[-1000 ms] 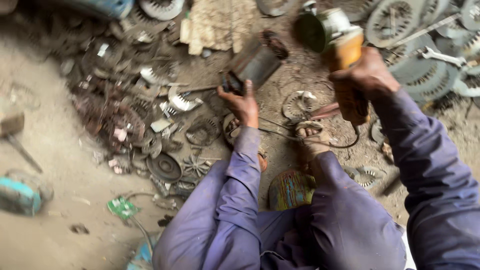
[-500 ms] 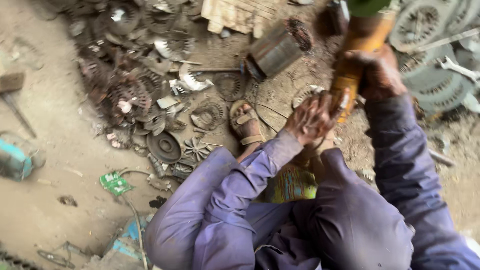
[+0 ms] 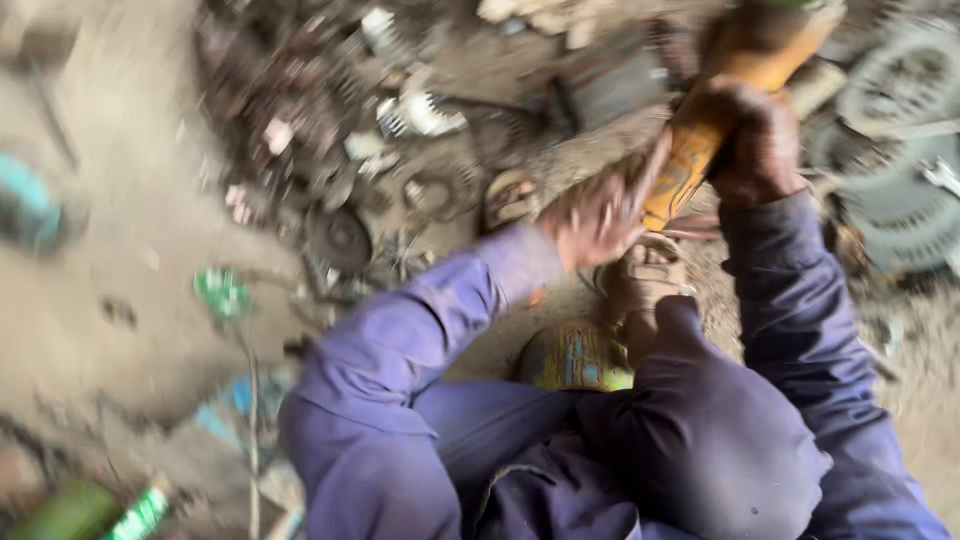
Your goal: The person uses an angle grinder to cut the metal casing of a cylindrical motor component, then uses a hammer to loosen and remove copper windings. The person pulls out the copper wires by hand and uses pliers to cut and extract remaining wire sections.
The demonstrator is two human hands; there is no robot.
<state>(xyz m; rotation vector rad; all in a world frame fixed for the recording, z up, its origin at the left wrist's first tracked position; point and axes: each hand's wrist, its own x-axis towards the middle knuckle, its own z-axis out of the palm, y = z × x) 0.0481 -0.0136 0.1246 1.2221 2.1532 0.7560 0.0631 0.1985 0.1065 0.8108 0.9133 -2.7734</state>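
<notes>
In the head view, blurred by motion, the right hand (image 3: 755,140) is wrapped around the body of an orange power tool (image 3: 700,150), its fingers clamped on the casing near the upper end. The tool slants from the top right corner down toward the middle, so most of its length lies below and to the left of those fingers. The left hand (image 3: 600,215) sits at the tool's lower end, just left of it and touching it; its fingers look curled toward the handle, but the blur makes it impossible to tell whether they are closed on it. Directly under the left fingers a sandalled foot (image 3: 645,280) rests on the dirt floor (image 3: 110,310), and nearer the body lies a round yellow-and-blue tin (image 3: 575,358). Up and left of the left fingers spreads a heap of metal scrap parts (image 3: 400,130). To the right of the right fingers lie grey toothed wheels (image 3: 900,90). Both arms wear purple sleeves (image 3: 420,330).
</notes>
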